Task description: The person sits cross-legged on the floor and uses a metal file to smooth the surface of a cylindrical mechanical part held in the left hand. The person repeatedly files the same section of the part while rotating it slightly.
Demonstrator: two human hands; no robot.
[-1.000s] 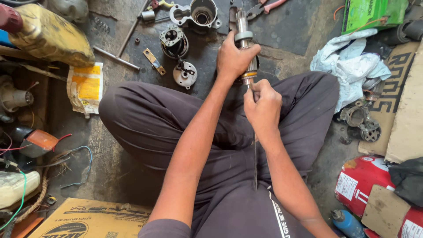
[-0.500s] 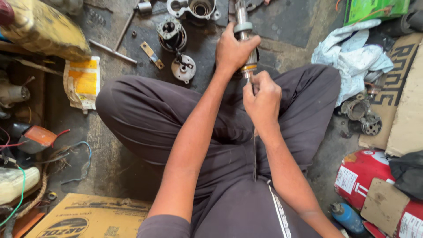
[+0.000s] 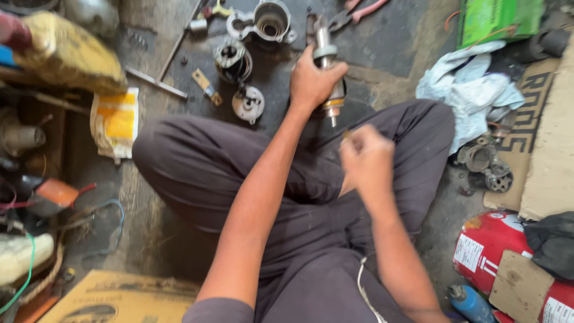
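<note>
the right hand (image 3: 366, 160) is blurred, its fingers pinched together, though on what cannot be made out. the left hand (image 3: 312, 81) hides the middle of the motor armature (image 3: 327, 72), clamped around it above the crossed legs. its long axis runs near to far, the thin shaft tip pointing near toward the right hand, the other end far. loose metal housings (image 3: 263, 21) lie on the floor beyond, beside a white rag (image 3: 466, 90) at right.

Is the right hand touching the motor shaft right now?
No: the right hand is blurred and apart from the motor shaft, which only the left hand grips.
</note>
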